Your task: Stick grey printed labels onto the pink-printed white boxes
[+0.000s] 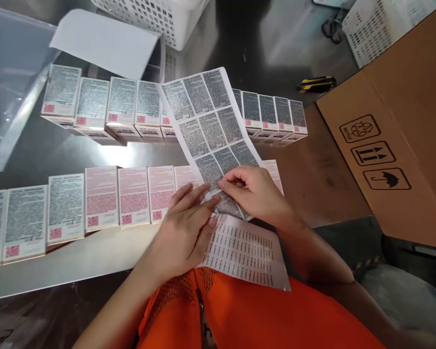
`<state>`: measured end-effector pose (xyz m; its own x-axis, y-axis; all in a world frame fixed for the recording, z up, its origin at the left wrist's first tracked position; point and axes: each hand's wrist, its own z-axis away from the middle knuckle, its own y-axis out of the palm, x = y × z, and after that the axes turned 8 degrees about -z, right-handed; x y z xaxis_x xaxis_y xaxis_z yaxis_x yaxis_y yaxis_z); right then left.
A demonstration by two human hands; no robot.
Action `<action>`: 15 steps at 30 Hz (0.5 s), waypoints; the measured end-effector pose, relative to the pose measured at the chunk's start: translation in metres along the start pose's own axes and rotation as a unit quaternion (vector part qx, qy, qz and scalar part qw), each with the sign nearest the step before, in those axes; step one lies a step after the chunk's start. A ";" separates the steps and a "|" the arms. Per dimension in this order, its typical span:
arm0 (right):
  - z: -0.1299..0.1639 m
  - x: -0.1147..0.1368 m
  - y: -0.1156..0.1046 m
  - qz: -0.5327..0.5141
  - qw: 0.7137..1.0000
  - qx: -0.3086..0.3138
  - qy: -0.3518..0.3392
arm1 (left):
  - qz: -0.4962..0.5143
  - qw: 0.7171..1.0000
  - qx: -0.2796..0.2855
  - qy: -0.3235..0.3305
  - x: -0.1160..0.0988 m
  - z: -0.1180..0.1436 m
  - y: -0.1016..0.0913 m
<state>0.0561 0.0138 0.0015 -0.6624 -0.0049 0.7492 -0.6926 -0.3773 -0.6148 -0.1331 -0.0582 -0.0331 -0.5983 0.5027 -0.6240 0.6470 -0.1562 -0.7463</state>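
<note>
At frame centre I saw the label sheet rising off the worktop above the near row of boxes. Both hands pinched its lower edge: left hand, right hand. I judged a label was being peeled; the next move would need a clean lift.

sheet of printed labels, curled upward, lower edge over second sheet.

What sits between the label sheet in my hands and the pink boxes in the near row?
Nothing visible does. Both the left hand and right hand already pinch the label sheet, whose lower end hangs right over the near row of boxes, covering some of them.
</note>
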 end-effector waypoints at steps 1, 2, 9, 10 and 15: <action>0.000 -0.001 0.001 0.003 1.000 -0.005 -0.005 | -0.001 1.000 0.001 0.001 0.000 0.000 0.000; 0.000 -0.001 0.002 0.006 1.000 -0.010 -0.010 | -0.001 1.000 0.001 0.001 0.000 0.000 0.000; 0.004 0.002 0.008 0.010 0.999 -0.037 -0.026 | -0.002 1.000 -0.001 -0.004 -0.001 0.000 0.000; 0.004 0.001 0.009 0.013 0.999 -0.042 -0.027 | -0.002 1.000 0.000 -0.004 -0.001 0.000 0.000; 0.003 -0.013 0.011 -0.030 0.993 -0.108 -0.033 | 0.001 1.000 0.007 -0.008 -0.001 0.000 -0.001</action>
<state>0.0581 0.0075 -0.0140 -0.6026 -0.0514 0.7964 -0.7802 -0.1718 -0.6014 -0.1327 -0.0583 -0.0318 -0.6050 0.4888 -0.6285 0.6417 -0.1680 -0.7483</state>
